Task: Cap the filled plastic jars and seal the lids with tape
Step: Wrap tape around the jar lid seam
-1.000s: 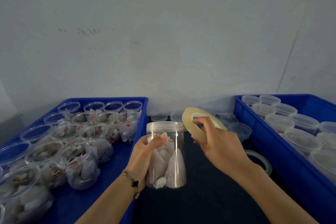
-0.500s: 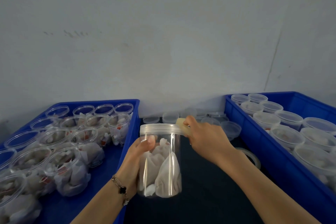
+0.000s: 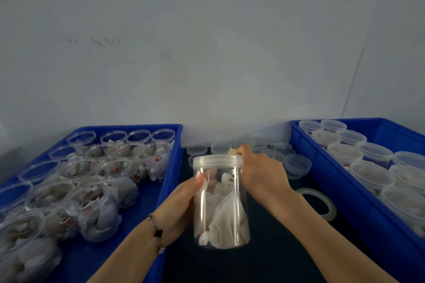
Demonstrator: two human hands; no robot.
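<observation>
Left hand (image 3: 181,200) grips capped jar (image 3: 220,204) upright over the dark desk (image 3: 276,259), between two blue bins. Right hand (image 3: 262,172) sits at the lid (image 3: 218,160), pinching what looks like the tape roll (image 3: 231,151), mostly hidden. Spare roll (image 3: 322,202) lies right.

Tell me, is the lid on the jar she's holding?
On. The clear lid sits across the top of the jar gripped by the left hand.

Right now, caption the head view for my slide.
Left hand steadies capped jar; right hand holds tape roll at lid.
</observation>
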